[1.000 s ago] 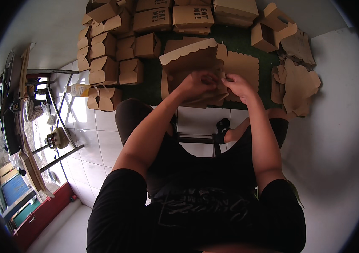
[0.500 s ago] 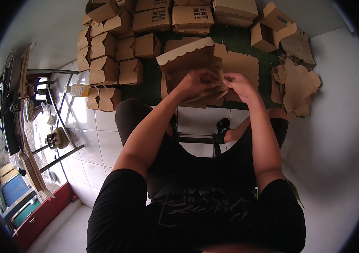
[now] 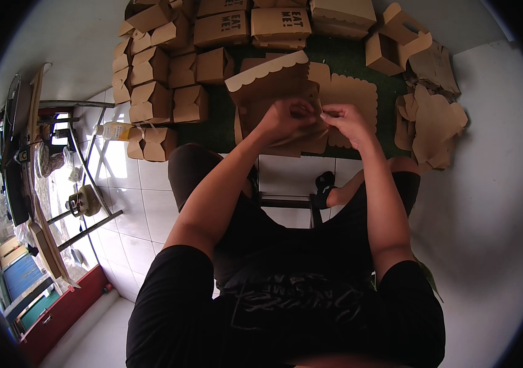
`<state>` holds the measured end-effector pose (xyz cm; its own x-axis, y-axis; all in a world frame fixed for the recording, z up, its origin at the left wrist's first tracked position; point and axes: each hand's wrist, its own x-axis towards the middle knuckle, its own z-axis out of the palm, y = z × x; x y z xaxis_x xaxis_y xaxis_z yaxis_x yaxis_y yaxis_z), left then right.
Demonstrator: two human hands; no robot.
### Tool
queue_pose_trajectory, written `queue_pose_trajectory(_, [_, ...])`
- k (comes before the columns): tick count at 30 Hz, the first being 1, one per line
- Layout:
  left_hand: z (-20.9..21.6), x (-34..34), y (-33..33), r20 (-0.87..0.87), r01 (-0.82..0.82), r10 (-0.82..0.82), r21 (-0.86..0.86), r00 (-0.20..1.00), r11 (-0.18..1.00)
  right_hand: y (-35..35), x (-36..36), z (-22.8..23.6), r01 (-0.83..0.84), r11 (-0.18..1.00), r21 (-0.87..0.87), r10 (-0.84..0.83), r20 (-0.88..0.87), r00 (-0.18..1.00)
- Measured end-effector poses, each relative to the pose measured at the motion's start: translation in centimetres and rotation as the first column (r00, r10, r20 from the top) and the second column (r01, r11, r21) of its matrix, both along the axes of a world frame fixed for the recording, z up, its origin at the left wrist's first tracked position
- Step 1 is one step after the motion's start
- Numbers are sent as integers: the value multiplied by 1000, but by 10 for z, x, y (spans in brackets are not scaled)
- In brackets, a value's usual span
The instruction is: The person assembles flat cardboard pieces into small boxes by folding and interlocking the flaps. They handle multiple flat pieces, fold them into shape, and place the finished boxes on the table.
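A part-folded brown cardboard box (image 3: 267, 83) with a scalloped lid edge stands in front of me, its lid raised. My left hand (image 3: 286, 121) is inside it, fingers curled at the right-hand wall. From outside, my right hand (image 3: 347, 122) pinches the same side near its corner, thumb and forefinger together. Both hands are closed on the cardboard; the left fingertips are partly hidden. Flat scalloped cardboard blanks (image 3: 353, 98) lie under and to the right of the box.
Folded small boxes (image 3: 151, 101) are stacked at the left, and printed boxes (image 3: 221, 29) stand at the back. Loose cardboard pieces (image 3: 436, 126) and an open box (image 3: 387, 52) sit at the right on the green mat (image 3: 390, 83). A bottle (image 3: 114, 130) stands beyond the left boxes.
The box's lid and right side have shifted slightly left. My right hand has moved a little left with that side, its fingers closer to my left hand.
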<state>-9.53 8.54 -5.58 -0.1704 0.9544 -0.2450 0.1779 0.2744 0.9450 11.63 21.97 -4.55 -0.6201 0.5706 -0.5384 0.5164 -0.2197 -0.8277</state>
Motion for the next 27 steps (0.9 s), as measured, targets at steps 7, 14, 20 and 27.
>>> queue_pose_trajectory(7, [4,-2,1,8,-17,18,-54,1000,998,-2,0,0,68,998,12,-68,-56,996])
queue_pose_trajectory(14, [4,-2,2,63,-49,54,-83,997,995,-4,0,1,30,997,73,-27,-53,998])
queue_pose_trajectory(20, [4,-1,2,121,-76,89,-102,989,992,-3,-3,4,-11,996,87,11,-3,1000])
queue_pose_trajectory(27, [2,3,3,292,-109,123,-65,948,992,-9,-1,7,-99,968,231,92,42,995])
